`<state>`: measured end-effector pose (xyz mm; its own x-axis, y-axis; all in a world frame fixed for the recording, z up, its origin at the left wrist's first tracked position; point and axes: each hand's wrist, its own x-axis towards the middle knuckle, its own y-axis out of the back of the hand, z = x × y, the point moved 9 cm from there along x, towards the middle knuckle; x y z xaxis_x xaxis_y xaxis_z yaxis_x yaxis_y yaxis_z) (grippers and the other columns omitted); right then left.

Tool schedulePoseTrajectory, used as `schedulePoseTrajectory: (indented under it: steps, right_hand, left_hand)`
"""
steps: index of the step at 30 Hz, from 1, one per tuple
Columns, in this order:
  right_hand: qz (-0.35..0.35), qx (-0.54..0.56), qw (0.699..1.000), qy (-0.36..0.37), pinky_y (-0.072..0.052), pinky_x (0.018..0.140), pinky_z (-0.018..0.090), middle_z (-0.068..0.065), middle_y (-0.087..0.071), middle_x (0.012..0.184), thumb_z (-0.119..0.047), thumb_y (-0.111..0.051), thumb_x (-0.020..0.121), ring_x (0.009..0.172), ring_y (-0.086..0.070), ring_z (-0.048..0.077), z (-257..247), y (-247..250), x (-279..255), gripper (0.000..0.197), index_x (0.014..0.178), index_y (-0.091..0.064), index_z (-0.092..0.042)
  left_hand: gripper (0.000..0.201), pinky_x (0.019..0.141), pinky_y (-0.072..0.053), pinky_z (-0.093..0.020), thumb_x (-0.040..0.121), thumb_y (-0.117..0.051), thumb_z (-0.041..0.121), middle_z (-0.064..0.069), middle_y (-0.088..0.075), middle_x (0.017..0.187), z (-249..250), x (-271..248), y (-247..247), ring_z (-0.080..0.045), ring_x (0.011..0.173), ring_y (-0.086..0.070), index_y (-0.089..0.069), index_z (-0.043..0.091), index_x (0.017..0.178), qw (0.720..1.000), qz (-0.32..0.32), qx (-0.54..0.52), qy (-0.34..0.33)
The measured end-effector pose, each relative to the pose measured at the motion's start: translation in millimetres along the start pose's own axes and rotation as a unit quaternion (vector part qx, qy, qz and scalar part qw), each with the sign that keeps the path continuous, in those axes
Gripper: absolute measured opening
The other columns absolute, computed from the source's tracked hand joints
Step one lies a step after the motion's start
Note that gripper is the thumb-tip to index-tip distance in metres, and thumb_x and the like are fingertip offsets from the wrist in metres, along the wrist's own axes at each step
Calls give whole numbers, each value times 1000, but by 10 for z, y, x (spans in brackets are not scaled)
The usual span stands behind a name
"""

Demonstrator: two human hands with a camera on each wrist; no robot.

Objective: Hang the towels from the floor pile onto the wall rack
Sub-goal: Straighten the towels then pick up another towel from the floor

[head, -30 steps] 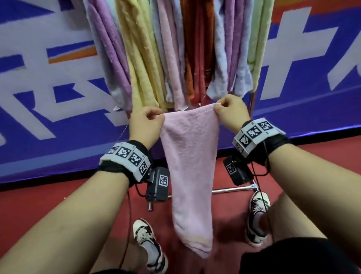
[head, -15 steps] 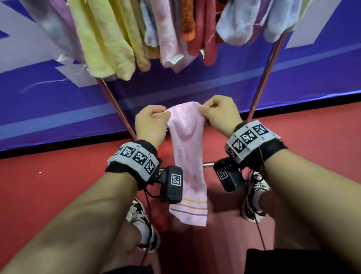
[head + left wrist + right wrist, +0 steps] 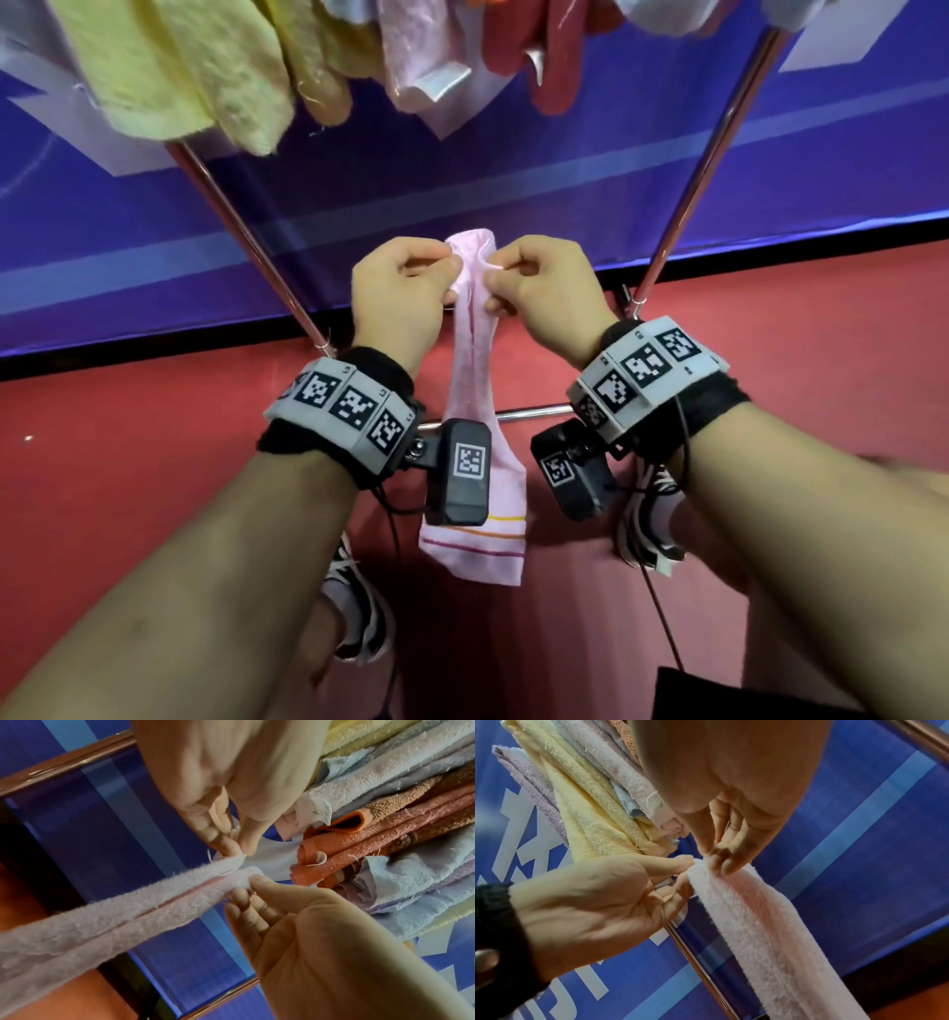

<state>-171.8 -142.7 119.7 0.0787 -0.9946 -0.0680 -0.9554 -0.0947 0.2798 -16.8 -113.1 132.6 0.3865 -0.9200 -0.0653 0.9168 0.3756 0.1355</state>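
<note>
A: Item one, largest?
B: I log the rack (image 3: 703,169), its hung towels (image 3: 174,77) overhead.
A: Next?
B: Pink towel (image 3: 470,390), dangling below them, bunched at its top.
A: Hands?
B: Left hand (image 3: 398,303) and right hand (image 3: 544,295) each pinch that top edge.

Wall: a blue banner (image 3: 462,169) with white shapes.
Floor: red surface (image 3: 821,370).
Feet: two black-and-white sneakers (image 3: 649,519), standing apart on the floor.

Large white characters on the blue banner (image 3: 462,169) cut off and unreadable, square coded markers on the wristbands (image 3: 341,406), no legible words
</note>
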Motion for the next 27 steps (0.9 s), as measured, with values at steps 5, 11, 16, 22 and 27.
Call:
schedulePoseTrajectory:
  steps: [5, 11, 16, 22, 27]
  right_hand:
    - [-12, 36, 999, -14, -56, 79, 52, 11, -64, 67, 6, -56, 83, 63, -64, 24, 10, -2, 25, 25, 71, -62, -16]
    - [-3, 33, 999, -11, -56, 79, 51, 13, -66, 69, 4, -57, 83, 65, -66, 25, -16, -23, 62, 23, 70, -62, -15]
    - [8, -6, 1000, 3, -55, 79, 46, 3, -69, 70, -9, -66, 82, 70, -65, 20, -39, 3, 70, 17, 68, -65, -19]
    - [7, -29, 1000, 10, -55, 79, 45, 2, -71, 75, -12, -68, 79, 78, -68, 24, -65, -16, 26, 10, 69, -67, -16]
    - [3, -15, 1000, 7, -55, 79, 44, 2, -70, 74, -8, -69, 75, 78, -68, 25, -72, -54, 1, 20, 63, -64, -24]
  left_hand:
    - [22, 69, -52, -25, 79, -67, -3, -4, -68, 81, 3, 15, -113, -15, 74, -63, -69, 19, 80, 999, -37, 15, -11]
    - [30, 74, -53, -19, 78, -64, -7, -3, -71, 92, 35, 0, -86, -9, 82, -66, -71, 14, 98, 998, -56, 35, -22]
    - [22, 70, -52, -19, 80, -67, -4, -5, -71, 88, 30, -20, -43, -10, 78, -66, -70, 13, 93, 998, -54, 30, -25]
    - [20, 72, -54, -23, 80, -67, -3, -5, -71, 88, 21, -46, -26, -13, 79, -66, -71, 15, 89, 997, -53, 47, -40]
    - [16, 73, -54, -22, 79, -68, -2, -3, -71, 87, 39, -76, 3, -10, 79, -66, -72, 12, 87, 996, -47, 61, -52]
